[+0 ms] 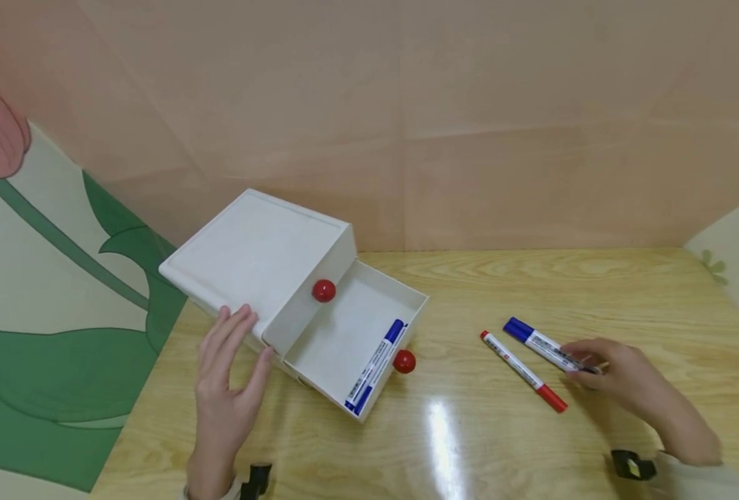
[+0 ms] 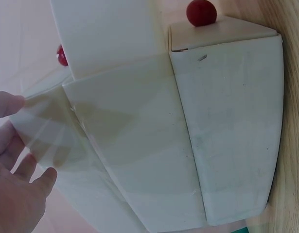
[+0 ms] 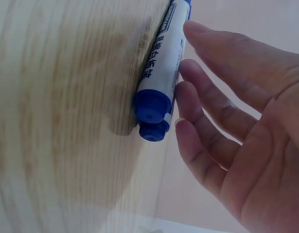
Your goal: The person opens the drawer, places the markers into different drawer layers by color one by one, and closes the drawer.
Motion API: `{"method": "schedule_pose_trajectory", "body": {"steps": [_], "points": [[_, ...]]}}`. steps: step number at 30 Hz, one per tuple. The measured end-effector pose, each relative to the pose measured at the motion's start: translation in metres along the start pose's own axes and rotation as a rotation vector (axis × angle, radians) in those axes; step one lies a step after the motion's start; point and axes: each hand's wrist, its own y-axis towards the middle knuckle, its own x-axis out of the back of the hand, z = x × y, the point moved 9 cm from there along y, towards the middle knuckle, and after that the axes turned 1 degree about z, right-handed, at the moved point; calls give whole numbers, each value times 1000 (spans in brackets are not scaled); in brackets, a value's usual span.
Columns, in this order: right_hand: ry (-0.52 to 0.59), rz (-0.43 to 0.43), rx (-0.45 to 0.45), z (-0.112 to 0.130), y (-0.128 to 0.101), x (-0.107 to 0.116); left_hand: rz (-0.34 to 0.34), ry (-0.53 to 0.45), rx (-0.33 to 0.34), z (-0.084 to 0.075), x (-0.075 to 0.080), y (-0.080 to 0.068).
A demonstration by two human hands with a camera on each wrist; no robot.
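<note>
Fingertips of our right hand [image 1: 619, 378] rest on the rear end of a blue marker [image 1: 547, 347] lying on the wooden bench [image 1: 469, 444] at the right of the head view. The right wrist view shows the fingers nearly straight and laid along the marker's barrel, touching it without curling round it, so this grip is loose and has hold of nothing. Just beside that marker, towards the centre of the frame, lies a red marker [image 1: 522, 370], apart from the hand.

At centre left, our left hand [image 1: 226, 389] lies flat with straight fingers against the near corner of a white drawer box [image 1: 253, 253]; this grip is likewise relaxed and clasps nothing. The box's lower drawer [image 1: 344, 333] is pulled out, and a second blue marker [image 1: 376, 363] lies inside along its front wall. Each drawer front bears a red knob [image 1: 324, 290].
</note>
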Motion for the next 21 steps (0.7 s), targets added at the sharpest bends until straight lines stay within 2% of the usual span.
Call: {"method": "schedule_pose_trajectory", "body": {"steps": [4,10,21], "points": [[-10,5,10,-2,1,-2,-4,-4,-13,0,0,-1],[-11,32,-26,-5,1,-5,-4,-2,-17,0,0,-1],[14,79,11,3,5,-14,10,2,-8,0,0,0]]}}
